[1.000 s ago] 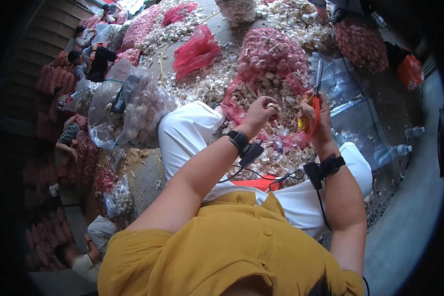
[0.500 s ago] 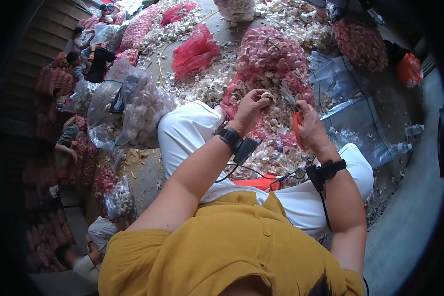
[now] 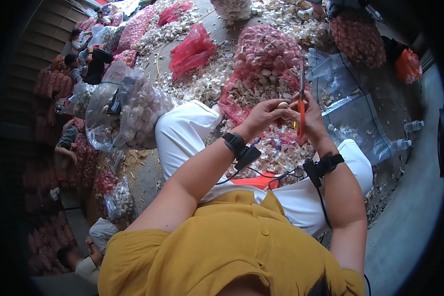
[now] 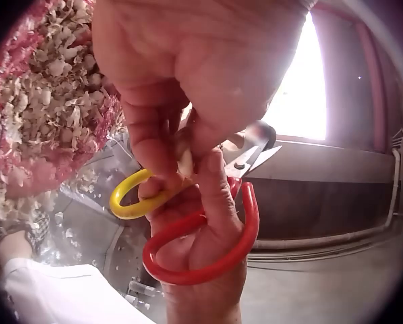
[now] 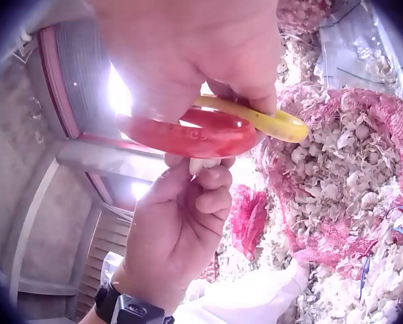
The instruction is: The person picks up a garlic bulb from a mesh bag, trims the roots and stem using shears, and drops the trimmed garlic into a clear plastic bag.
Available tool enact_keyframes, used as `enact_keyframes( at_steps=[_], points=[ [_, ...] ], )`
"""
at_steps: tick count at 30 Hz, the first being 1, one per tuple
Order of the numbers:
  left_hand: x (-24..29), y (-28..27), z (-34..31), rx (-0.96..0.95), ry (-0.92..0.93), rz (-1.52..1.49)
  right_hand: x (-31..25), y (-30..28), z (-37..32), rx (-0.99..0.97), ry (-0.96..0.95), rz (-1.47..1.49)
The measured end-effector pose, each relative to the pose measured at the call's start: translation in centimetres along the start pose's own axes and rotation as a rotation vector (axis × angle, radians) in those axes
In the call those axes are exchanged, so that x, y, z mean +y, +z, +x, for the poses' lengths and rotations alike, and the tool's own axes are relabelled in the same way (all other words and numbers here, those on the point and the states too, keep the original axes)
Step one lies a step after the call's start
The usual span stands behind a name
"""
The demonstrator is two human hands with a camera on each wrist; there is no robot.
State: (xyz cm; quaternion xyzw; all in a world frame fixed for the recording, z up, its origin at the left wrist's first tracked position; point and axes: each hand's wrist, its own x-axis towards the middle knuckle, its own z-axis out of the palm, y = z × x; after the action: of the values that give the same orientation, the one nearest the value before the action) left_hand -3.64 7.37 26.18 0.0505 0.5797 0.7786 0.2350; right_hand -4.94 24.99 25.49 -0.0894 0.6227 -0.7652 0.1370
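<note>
Between the thumb and fingers of my left hand (image 3: 259,118) I pinch a small pale garlic bulb (image 3: 282,105). My right hand (image 3: 312,118) holds scissors (image 3: 301,106), their blades pointing forward, away from my body. In the left wrist view the scissors have one red handle loop (image 4: 188,275) and one yellow loop (image 4: 122,202). Both hands' fingertips come together around the garlic, which is partly hidden by them. The right wrist view shows the garlic (image 5: 205,164) just below the red loop, in the left fingers. An opened red mesh sack (image 3: 269,49) of garlic lies just beyond my hands.
Garlic skins (image 3: 276,158) cover the floor between my white-trousered legs. To the left stands a clear plastic bag (image 3: 145,108) filled with garlic. Clear plastic sheets (image 3: 355,123) and bottles (image 3: 402,145) lie at right. Other people sit among sacks at far left.
My hands have come together from apart, the left one moving right with the garlic. The scissors have turned from pointing forward-left to straight forward.
</note>
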Motion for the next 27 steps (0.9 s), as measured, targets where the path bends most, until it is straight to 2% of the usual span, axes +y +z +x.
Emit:
enact_keyframes(
  at_steps=[1,3,5,6,8,10,13,15,18,21,22,23,25,27],
  points=[
    [0.3,0.6,-0.2,-0.001,-0.001,0.0,0.2,0.1,0.0,0.016,-0.017,0.014],
    [1.0,1.9,-0.5,0.08,-0.11,-0.187,0.3,0.2,-0.1,0.032,-0.034,0.03],
    [1.0,1.9,-0.5,0.061,-0.161,-0.23,0.3,0.3,-0.5,0.104,-0.122,-0.246],
    [0.9,1.8,-0.4,0.042,-0.211,-0.275,0.2,0.5,-0.5,0.103,-0.123,-0.246],
    [-0.4,1.1,0.1,0.062,-0.247,-0.214,-0.1,0.9,-0.7,0.116,-0.134,-0.367],
    [-1.5,1.2,0.7,0.08,-0.285,-0.152,-0.5,1.3,-0.8,0.141,-0.134,-0.35],
    [-1.8,2.6,0.8,0.176,-0.217,-0.187,0.0,1.1,-0.7,0.162,-0.123,-0.308],
    [-0.6,4.3,0.6,0.232,0.071,-0.051,0.2,0.7,-0.4,0.156,-0.112,-0.285],
    [-1.6,3.9,1.1,0.287,0.14,0.032,0.4,0.1,-0.2,0.104,-0.11,-0.19],
    [-1.8,3.5,1.4,0.236,0.155,-0.014,0.2,0.0,-0.2,0.04,-0.117,-0.094],
    [-1.6,3.4,1.3,0.235,0.154,-0.013,-0.4,0.2,-0.3,0.018,-0.089,0.022],
    [-1.4,3.1,1.0,0.219,0.123,-0.012,-0.8,0.2,-0.4,-0.004,-0.059,0.137],
    [-0.9,2.4,0.7,0.205,0.093,-0.012,-1.2,0.1,-0.4,0.011,-0.038,0.173],
    [-0.5,1.5,0.7,0.048,-0.154,-0.253,-1.2,0.3,-0.3,0.021,-0.015,0.209]
  ],
)
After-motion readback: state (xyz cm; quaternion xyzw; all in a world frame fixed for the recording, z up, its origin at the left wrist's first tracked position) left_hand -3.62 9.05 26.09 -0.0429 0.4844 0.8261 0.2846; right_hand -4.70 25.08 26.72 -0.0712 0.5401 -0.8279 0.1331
